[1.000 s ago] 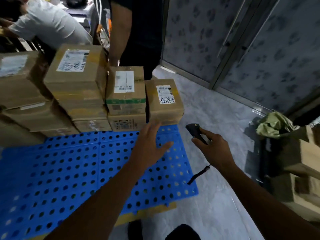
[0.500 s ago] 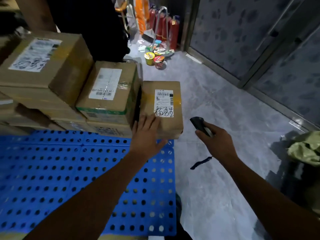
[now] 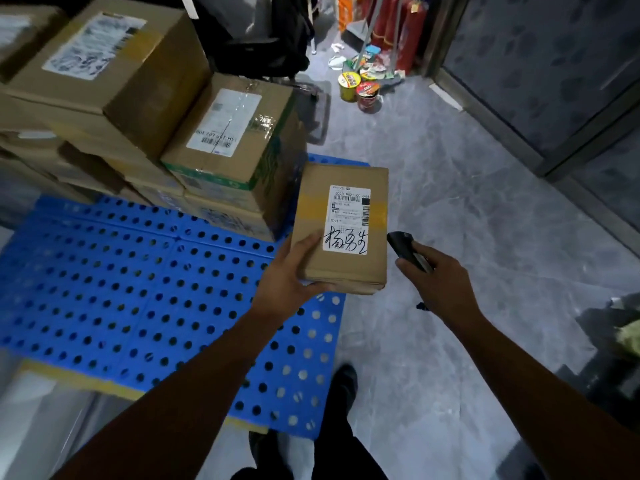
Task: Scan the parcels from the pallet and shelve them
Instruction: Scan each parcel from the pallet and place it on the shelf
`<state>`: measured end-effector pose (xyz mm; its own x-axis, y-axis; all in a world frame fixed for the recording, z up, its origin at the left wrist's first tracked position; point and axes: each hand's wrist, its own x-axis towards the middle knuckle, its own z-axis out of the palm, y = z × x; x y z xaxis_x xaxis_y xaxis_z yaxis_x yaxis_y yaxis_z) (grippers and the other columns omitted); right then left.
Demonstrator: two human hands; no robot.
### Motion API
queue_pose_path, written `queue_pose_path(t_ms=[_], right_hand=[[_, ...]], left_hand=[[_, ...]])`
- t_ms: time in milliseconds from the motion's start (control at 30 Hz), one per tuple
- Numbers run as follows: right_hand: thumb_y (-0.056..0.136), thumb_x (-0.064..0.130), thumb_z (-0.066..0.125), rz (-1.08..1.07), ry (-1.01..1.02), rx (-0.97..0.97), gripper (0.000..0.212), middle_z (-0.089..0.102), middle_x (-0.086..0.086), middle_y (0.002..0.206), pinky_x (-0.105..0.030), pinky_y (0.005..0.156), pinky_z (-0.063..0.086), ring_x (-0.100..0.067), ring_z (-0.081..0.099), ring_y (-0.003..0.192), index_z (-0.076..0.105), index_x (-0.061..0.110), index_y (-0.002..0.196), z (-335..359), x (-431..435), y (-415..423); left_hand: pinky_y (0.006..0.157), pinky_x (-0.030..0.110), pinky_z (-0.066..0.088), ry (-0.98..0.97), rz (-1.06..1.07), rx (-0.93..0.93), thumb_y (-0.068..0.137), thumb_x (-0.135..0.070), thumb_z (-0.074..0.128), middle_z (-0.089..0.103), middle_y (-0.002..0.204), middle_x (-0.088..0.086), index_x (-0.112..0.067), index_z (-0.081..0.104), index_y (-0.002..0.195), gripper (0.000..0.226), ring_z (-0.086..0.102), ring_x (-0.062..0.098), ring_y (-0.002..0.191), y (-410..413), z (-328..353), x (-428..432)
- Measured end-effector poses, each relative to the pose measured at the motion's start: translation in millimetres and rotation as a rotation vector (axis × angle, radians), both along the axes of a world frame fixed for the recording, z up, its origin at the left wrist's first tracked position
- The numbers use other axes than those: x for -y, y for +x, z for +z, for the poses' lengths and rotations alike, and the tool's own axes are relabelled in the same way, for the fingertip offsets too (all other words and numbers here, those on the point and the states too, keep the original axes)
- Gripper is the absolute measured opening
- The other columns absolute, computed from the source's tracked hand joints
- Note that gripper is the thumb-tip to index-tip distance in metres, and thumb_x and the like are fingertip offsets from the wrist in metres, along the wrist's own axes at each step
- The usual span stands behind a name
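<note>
A small brown cardboard parcel [image 3: 343, 230] with a white label and black handwriting is lifted off the blue perforated pallet [image 3: 121, 289]. My left hand [image 3: 294, 275] grips its near left corner, thumb on top. My right hand [image 3: 436, 282] holds a black handheld scanner [image 3: 403, 245] just to the right of the parcel, its head pointing up toward the label side. More brown parcels are stacked on the pallet's far side: a green-edged box [image 3: 239, 140] and a larger box [image 3: 110, 67] to its left.
Instant-noodle cups [image 3: 358, 90] and litter lie on the grey tiled floor ahead, beside red fire extinguishers [image 3: 408, 29]. A dark panelled wall [image 3: 540, 64] runs along the right. A person in dark clothes [image 3: 263, 32] stands behind the stack. My feet [image 3: 343, 386] are by the pallet's near corner.
My left hand went from reaching over the pallet to resting on the small parcel, then took hold of it and raised it toward me. The scanner hand came closer to the parcel.
</note>
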<state>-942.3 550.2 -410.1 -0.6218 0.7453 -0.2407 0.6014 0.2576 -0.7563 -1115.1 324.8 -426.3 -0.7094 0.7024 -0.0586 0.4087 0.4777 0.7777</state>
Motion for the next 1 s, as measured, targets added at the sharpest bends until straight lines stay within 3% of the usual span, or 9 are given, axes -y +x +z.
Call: queue_pose_path(t_ms=[133,400,500,567,667,767,833,900,1000], right_hand=[[0.084,0.045,0.075,0.006,-0.007,-0.039,0.047,0.063,0.034,0.084,-0.010,0.064,0.042,0.018,0.060,0.079,0.065,0.037,0.129,6,18,28],[0.087,0.040,0.073,0.099,0.010,-0.066,0.050,0.065,0.019,0.116,-0.024,0.093,0.045,-0.004,0.061,0.106,0.063,0.031,0.135,41,91,80],[0.087,0.040,0.075,0.203,0.035,-0.073,0.049,0.061,0.036,0.105,-0.007,0.082,0.043,0.014,0.059,0.095,0.062,0.035,0.134,55,136,88],[0.087,0.039,0.076,0.304,0.037,-0.060,0.048,0.063,0.038,0.098,-0.002,0.074,0.045,0.019,0.058,0.088,0.063,0.036,0.133,63,167,90],[0.084,0.043,0.077,0.459,0.083,0.015,0.052,0.063,0.020,0.103,-0.005,0.071,0.047,0.003,0.063,0.091,0.063,0.035,0.133,74,214,88],[0.081,0.054,0.075,0.642,0.240,0.154,0.056,0.053,0.012,0.100,-0.019,0.081,0.051,-0.010,0.058,0.099,0.060,0.041,0.134,85,255,82],[0.082,0.060,0.069,0.743,0.372,0.256,0.059,0.049,0.007,0.106,-0.036,0.090,0.050,-0.017,0.050,0.111,0.054,0.047,0.138,95,279,74],[0.084,0.063,0.065,0.793,0.475,0.310,0.060,0.049,0.005,0.115,-0.040,0.093,0.048,-0.021,0.044,0.119,0.050,0.050,0.140,105,297,65],[0.087,0.063,0.060,0.856,0.606,0.347,0.059,0.049,0.002,0.120,-0.043,0.092,0.049,-0.024,0.042,0.120,0.047,0.049,0.142,115,315,58]], left_hand=[[0.106,0.051,0.050,0.015,-0.033,-0.004,0.075,-0.038,0.089,0.031,0.162,-0.003,-0.050,0.033,0.153,0.096,0.045,0.022,0.140,27,-8,31],[0.111,0.047,0.047,0.081,-0.003,0.001,0.076,-0.043,0.085,0.031,0.161,-0.006,-0.060,0.026,0.149,0.096,0.042,0.014,0.141,99,-6,139],[0.111,0.048,0.045,0.081,0.067,-0.038,0.072,-0.060,0.075,0.030,0.163,-0.003,-0.057,0.025,0.152,0.095,0.032,0.009,0.145,118,-7,191],[0.110,0.050,0.045,0.086,0.116,-0.071,0.073,-0.051,0.081,0.030,0.164,0.000,-0.054,0.026,0.153,0.097,0.033,0.013,0.145,126,-10,227],[0.109,0.046,0.047,0.116,0.200,-0.137,0.073,-0.033,0.090,0.031,0.164,0.003,-0.045,0.031,0.155,0.101,0.037,0.020,0.145,132,-15,279],[0.099,0.021,0.046,0.095,0.269,-0.178,0.072,-0.031,0.091,0.024,0.165,0.001,-0.054,0.026,0.153,0.107,0.037,0.022,0.143,136,-13,324],[0.103,0.031,0.048,0.084,0.282,-0.197,0.072,-0.030,0.090,0.017,0.167,0.000,-0.052,0.025,0.154,0.107,0.033,0.024,0.147,138,-9,350],[0.107,0.045,0.049,0.075,0.299,-0.223,0.072,-0.026,0.091,0.013,0.169,0.000,-0.046,0.029,0.156,0.106,0.031,0.027,0.148,140,-7,370],[0.109,0.046,0.047,0.041,0.317,-0.261,0.074,-0.025,0.090,0.007,0.170,-0.003,-0.044,0.029,0.156,0.105,0.030,0.028,0.149,145,-5,391]])
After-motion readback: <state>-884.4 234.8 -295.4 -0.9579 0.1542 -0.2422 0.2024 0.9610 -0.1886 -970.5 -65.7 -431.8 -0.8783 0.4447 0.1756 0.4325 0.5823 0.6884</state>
